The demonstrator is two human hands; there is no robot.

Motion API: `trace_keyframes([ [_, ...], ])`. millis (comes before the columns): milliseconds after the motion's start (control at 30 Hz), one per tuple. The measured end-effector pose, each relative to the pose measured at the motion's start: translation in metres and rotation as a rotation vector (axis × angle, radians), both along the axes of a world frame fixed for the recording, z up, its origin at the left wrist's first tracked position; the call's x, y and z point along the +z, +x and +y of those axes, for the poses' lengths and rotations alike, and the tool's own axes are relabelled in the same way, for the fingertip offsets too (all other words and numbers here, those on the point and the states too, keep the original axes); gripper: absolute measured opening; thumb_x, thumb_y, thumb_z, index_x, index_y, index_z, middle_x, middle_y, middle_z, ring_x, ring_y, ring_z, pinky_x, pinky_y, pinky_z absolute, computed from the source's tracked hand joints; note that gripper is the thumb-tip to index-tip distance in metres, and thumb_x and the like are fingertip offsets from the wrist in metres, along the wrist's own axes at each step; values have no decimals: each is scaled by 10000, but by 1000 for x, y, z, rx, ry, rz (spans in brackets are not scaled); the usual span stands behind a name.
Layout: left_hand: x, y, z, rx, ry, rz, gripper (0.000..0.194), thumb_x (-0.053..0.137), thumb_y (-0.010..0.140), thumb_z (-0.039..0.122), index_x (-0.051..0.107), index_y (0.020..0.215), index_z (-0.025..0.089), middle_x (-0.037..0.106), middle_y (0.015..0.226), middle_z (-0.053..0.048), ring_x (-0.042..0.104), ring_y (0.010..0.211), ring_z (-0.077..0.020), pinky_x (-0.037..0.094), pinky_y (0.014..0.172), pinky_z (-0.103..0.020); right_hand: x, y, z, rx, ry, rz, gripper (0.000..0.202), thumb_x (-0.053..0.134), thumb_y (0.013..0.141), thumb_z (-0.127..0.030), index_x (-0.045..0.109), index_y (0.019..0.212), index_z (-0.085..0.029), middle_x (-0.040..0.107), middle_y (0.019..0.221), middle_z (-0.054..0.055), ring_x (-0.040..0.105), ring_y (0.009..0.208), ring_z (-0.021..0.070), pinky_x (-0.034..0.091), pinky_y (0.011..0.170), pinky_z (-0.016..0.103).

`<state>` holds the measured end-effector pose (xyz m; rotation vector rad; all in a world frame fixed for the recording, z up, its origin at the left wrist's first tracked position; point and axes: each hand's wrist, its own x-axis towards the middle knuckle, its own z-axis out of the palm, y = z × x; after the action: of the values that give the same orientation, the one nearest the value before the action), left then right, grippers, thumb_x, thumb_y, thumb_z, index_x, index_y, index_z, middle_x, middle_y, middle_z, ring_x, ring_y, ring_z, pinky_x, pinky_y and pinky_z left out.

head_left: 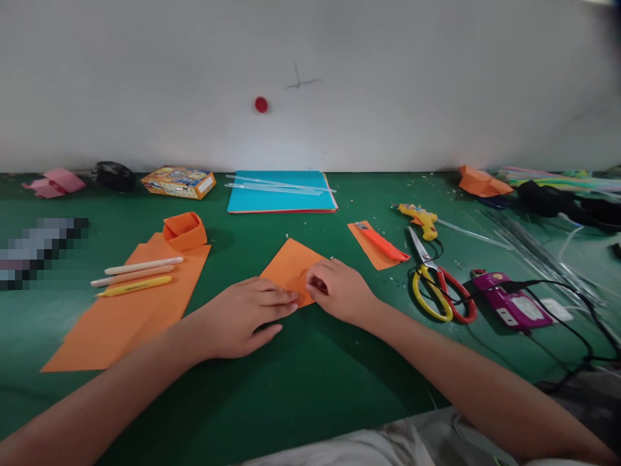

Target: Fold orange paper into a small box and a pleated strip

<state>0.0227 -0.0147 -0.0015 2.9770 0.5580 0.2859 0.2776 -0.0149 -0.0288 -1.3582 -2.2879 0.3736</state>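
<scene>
A square-looking piece of orange paper lies on the green table between my hands, one corner pointing away from me. My left hand rests on its near left part, palm down, with fingers stretched out and the thumb apart. At the paper's right side my right hand has its fingers curled, thumb and fingertips closed on the paper. The right hand covers the right corner and the left hand hides part of the near edge. Some small marks or creases show near the fingertips.
Left are orange sheets with pens and a folded orange piece. Behind lie blue sheets and a small box. Right are a cutter, open-bladed scissors, a glue gun, and a purple power strip with cables.
</scene>
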Motion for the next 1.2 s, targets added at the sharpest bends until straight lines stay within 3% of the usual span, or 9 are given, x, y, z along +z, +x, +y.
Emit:
trace_keyframes([
  [267,5,-3,4,-31,-84,-116,439,517,866,165,659,1278,220,687,1327,-58,629,1185,-243,535,1008,-422,4,0,0,6,-6,-25,72,625,902,-156,595,864,-209,661,859,7,499,786,173,367,693,295],
  [533,0,-9,12,-106,-157,-250,429,513,800,79,719,1146,227,744,1214,-68,666,1173,-230,565,1001,-402,2,0,0,5,-5,-35,67,621,916,-168,592,872,-210,661,862,10,497,786,175,363,698,296],
  [833,3,-3,7,-33,-111,-216,331,515,801,82,713,1028,217,741,1199,-69,678,1104,-217,551,983,-385,4,3,0,37,-59,30,24,652,925,-192,646,919,-215,671,900,13,527,814,172,411,759,308],
  [1000,4,-2,5,-19,-111,-187,318,507,817,93,706,1032,220,740,1166,-59,665,1112,-216,543,975,-377,13,10,-8,201,64,5,165,614,978,-319,753,1051,-269,617,1079,77,492,956,228,417,897,391],
  [1133,5,-2,5,-24,-142,-158,311,493,833,91,699,1031,214,734,1156,-58,657,1114,-212,531,991,-379,17,11,-16,400,233,-134,268,546,1012,-399,794,1067,-313,587,1086,87,466,915,230,384,918,430],
  [1200,4,-2,6,-24,-145,-149,310,493,835,88,697,1030,216,733,1158,-58,652,1118,-217,526,995,-387,16,9,-17,432,249,-178,285,535,1017,-416,790,1092,-315,600,1108,82,466,911,227,383,922,427],
])
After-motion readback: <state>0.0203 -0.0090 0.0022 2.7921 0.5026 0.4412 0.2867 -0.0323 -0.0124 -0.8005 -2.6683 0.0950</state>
